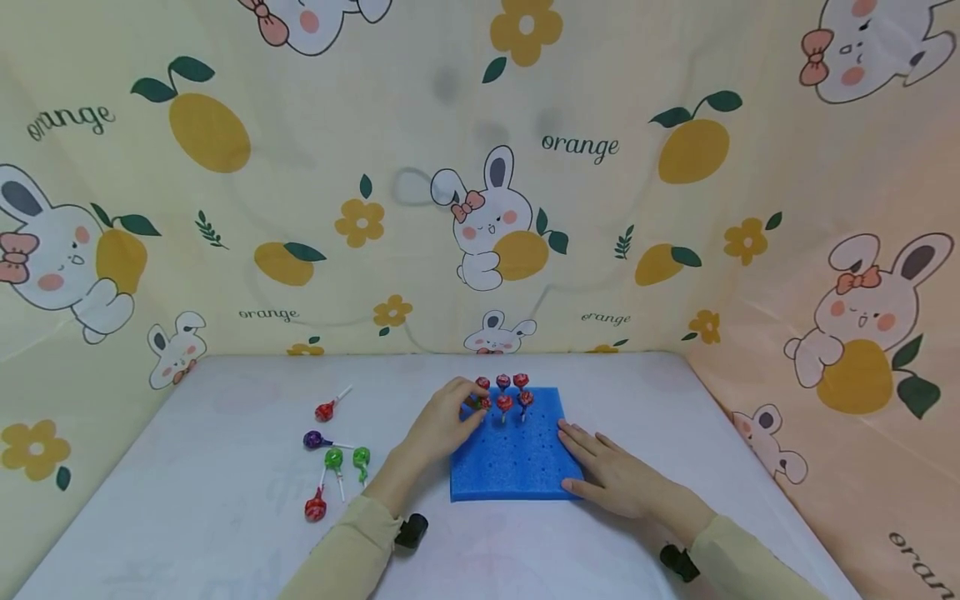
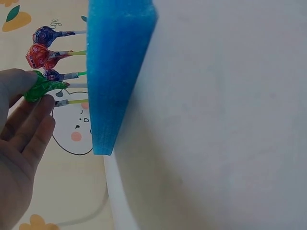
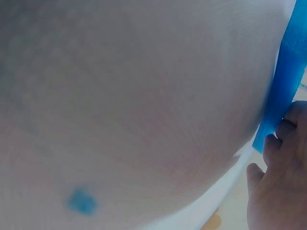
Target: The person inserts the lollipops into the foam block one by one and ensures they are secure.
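Observation:
My left hand (image 1: 447, 421) pinches a green-wrapped lollipop (image 2: 42, 88) between thumb and fingers, over the far left part of a blue foam board (image 1: 510, 467). In the left wrist view its stick runs right to the board's face. Beside it, several red and purple lollipops stand upright in the board, among them a red one (image 1: 505, 403) and a dark-wrapped one (image 1: 503, 382). My right hand (image 1: 615, 472) lies with extended fingers along the board's right edge, thumb at the near corner; in the right wrist view, the fingers (image 3: 276, 148) touch the board's side.
Loose lollipops lie on the white table (image 1: 225, 500) left of the board: a red one (image 1: 325, 411) farthest back, a purple one (image 1: 313, 440), two green ones (image 1: 362, 457) and a red one (image 1: 316, 507) nearest me. A patterned cloth (image 1: 420, 100) hangs behind the table.

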`<action>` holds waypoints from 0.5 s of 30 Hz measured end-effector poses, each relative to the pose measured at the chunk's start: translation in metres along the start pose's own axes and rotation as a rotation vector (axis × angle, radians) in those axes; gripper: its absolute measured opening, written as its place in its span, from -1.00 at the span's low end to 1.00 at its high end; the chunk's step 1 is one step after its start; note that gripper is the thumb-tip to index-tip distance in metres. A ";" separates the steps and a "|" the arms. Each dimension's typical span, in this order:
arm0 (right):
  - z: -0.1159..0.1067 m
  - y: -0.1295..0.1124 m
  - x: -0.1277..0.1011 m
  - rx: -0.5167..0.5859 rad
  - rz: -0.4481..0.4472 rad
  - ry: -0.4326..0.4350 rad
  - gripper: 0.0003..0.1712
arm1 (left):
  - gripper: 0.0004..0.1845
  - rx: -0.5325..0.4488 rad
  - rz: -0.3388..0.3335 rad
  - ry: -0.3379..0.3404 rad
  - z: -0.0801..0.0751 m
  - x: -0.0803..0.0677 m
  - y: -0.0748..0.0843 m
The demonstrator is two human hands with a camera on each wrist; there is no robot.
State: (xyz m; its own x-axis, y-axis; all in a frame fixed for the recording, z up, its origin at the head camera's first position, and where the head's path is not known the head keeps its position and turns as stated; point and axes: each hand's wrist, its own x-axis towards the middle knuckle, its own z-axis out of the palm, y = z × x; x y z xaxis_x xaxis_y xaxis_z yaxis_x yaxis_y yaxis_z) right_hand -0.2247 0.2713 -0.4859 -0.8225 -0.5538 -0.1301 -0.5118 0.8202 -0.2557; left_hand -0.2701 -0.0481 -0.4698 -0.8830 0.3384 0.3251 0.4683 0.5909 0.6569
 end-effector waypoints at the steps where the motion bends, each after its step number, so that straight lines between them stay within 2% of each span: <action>1: 0.000 0.000 0.000 -0.001 0.001 0.001 0.04 | -0.72 0.000 0.000 0.000 0.000 0.000 0.000; 15: -0.001 0.000 0.001 -0.004 0.009 -0.008 0.07 | -0.64 0.011 -0.018 0.010 -0.010 -0.004 0.003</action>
State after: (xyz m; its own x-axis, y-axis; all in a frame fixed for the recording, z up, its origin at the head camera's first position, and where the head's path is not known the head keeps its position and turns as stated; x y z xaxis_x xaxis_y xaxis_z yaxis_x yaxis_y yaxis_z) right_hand -0.2258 0.2713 -0.4855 -0.8249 -0.5478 -0.1395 -0.5057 0.8254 -0.2509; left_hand -0.2653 -0.0550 -0.4623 -0.8914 0.3205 0.3205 0.4529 0.6048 0.6550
